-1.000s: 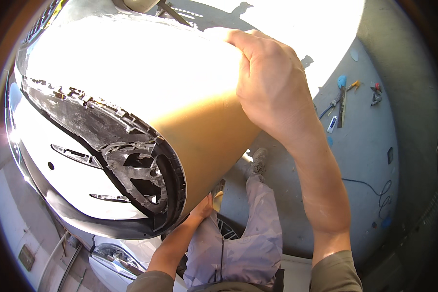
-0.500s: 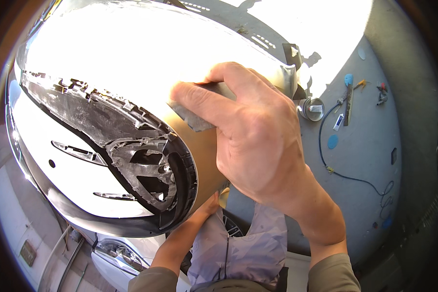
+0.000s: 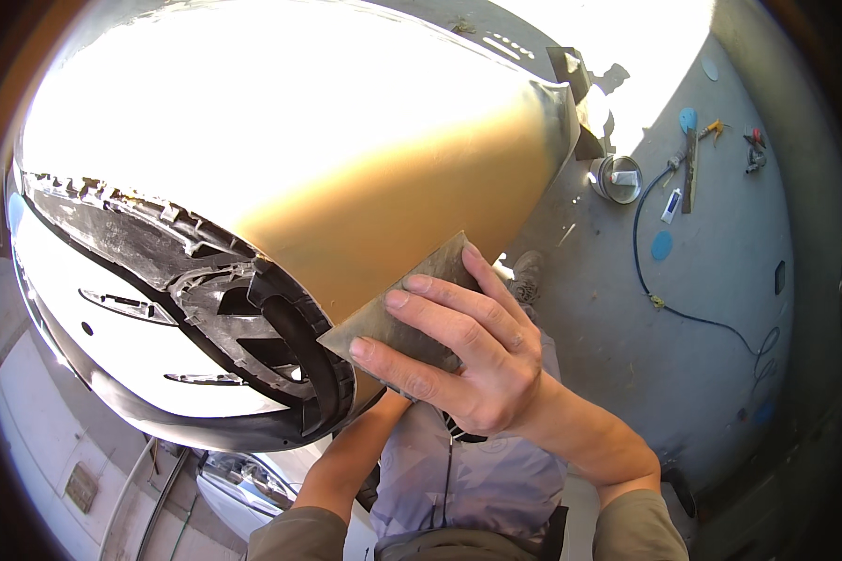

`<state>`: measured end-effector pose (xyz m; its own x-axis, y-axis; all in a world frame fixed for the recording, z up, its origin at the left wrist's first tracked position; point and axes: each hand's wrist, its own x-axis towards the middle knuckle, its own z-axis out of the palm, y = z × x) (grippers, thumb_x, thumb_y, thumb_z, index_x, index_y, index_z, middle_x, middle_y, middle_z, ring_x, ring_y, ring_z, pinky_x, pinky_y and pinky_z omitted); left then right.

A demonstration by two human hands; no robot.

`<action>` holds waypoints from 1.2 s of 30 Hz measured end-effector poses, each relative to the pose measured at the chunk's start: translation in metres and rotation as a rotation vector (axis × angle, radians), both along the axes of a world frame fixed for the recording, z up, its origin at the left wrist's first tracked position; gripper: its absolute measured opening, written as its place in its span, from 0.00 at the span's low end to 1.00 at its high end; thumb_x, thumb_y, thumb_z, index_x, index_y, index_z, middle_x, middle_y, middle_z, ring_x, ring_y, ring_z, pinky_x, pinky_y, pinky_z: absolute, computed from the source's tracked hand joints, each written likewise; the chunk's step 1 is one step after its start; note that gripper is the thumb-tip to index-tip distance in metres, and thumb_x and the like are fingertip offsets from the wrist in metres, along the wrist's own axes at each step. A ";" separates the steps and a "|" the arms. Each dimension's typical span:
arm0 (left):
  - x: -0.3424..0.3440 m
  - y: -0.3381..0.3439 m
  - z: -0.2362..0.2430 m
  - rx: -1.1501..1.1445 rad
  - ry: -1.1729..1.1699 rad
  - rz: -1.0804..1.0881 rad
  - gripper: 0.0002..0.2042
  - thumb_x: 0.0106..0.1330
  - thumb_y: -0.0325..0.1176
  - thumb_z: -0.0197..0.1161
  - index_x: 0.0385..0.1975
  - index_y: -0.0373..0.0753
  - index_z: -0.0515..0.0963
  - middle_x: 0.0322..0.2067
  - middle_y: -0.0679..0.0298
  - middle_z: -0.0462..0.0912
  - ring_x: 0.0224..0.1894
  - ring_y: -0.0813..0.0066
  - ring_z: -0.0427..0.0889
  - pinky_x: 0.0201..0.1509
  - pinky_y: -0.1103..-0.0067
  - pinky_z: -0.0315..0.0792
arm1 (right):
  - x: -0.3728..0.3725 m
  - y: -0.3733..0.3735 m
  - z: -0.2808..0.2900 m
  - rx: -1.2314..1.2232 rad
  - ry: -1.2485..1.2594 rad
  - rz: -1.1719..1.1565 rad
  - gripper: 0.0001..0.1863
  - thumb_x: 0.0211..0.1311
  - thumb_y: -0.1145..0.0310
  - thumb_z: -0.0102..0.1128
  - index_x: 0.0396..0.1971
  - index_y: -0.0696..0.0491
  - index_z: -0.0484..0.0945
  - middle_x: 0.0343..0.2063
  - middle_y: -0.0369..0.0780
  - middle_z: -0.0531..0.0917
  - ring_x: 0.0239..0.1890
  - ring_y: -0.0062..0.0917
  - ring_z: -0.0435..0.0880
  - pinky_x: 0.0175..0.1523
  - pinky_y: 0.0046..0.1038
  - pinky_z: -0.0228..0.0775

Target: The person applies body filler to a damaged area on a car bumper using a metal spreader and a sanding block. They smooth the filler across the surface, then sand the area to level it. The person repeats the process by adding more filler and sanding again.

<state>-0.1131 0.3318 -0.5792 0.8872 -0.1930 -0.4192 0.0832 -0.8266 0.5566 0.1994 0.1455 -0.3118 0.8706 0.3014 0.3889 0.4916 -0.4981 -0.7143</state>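
My right hand (image 3: pixel 477 346) is spread over a grey sheet that looks like sandpaper (image 3: pixel 412 285), its fingers lying on top and the thumb hidden. The sheet's straight edge lies at the near edge of a curved car body panel (image 3: pixel 393 201), beside the lamp opening. This panel is tan in its lower part and glaring white above. My left forearm (image 3: pixel 341 463) reaches up under the panel's near edge, and the left hand is hidden behind the panel and my right hand.
An open lamp housing (image 3: pixel 262 318) and a white bumper (image 3: pixel 150 351) are at left. On the grey floor at right are a round tin (image 3: pixel 617 179), a hose (image 3: pixel 638 248), a white tube (image 3: pixel 671 206), a long dark strip (image 3: pixel 690 173) and blue discs (image 3: pixel 661 245). Another car's headlight (image 3: pixel 243 479) shows below.
My right hand has come down and nearer with the grey sheet, uncovering the tan area. The left hand, seen earlier beside something yellowish, is now hidden. The view has shifted slightly.
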 end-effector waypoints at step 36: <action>0.029 -0.002 0.022 0.094 0.098 0.002 0.11 0.80 0.38 0.53 0.41 0.37 0.75 0.38 0.45 0.84 0.45 0.40 0.83 0.51 0.52 0.76 | 0.024 -0.001 -0.011 0.086 -0.045 -0.017 0.16 0.63 0.63 0.70 0.49 0.32 0.93 0.48 0.35 0.86 0.55 0.30 0.87 0.69 0.54 0.78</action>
